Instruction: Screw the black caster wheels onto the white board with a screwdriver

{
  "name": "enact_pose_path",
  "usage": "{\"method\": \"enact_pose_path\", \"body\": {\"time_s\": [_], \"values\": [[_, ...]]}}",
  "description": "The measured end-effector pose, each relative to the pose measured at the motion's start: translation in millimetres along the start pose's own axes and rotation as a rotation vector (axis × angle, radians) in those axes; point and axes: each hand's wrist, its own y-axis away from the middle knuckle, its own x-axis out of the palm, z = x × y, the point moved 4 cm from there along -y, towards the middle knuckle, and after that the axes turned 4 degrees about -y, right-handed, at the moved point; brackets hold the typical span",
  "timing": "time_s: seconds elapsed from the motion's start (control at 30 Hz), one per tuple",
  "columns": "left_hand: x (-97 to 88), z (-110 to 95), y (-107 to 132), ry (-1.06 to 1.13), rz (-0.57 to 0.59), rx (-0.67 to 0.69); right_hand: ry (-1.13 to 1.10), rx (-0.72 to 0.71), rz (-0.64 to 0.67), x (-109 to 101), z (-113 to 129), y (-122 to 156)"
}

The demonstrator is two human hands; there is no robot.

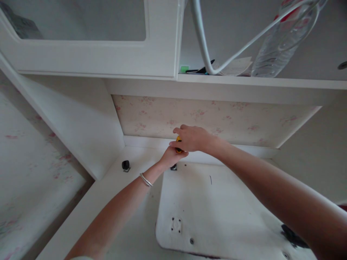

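Over the far left corner of an upturned white board [225, 209], my two hands meet at a screwdriver [178, 139] with a yellow and black handle. My right hand [193, 138] is closed around the upper handle from the right. Just below it, my left hand [173, 156], with silver bangles at the wrist, is closed around the lower part. The screwdriver's tip is hidden by my fingers. Beneath my left hand, a small black caster [174, 167] shows at the board's corner. Another black caster [125, 165] stands apart on the white surface to the left.
Overhead, a white cabinet door [94, 57] and an open shelf [244, 83] jut out. On the shelf are a clear plastic bottle [276, 50] and papers [235, 66]; a white cable [249, 43] hangs in front. A dark object [294, 236] lies under my right forearm.
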Motion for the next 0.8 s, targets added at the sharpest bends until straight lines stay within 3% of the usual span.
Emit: {"method": "enact_pose_path", "body": {"time_s": [0.27, 0.4, 0.57, 0.63, 0.7, 0.77, 0.8], "values": [[-6.8, 8, 24, -0.007, 0.041, 0.034, -0.022, 0.005, -0.004, 6, -10, 8], [-27.4, 12, 61, 0.039, -0.076, 0.039, -0.069, 0.036, -0.065, -3, -17, 25], [-48.5, 6, 120, -0.128, -0.216, -0.012, -0.121, 0.089, -0.152, -15, -22, 59], [-46.0, 3, 146, -0.137, -0.227, -0.077, -0.196, 0.106, -0.216, -14, -24, 80], [-34.7, 5, 170, -0.003, -0.191, -0.206, -0.32, 0.145, -0.293, -5, -27, 107], [-18.5, 12, 192, 0.204, -0.173, -0.349, -0.482, 0.247, -0.392, 15, -29, 136], [-11.7, 16, 200, 0.313, -0.218, -0.397, -0.57, 0.31, -0.445, 28, -29, 151]]}}
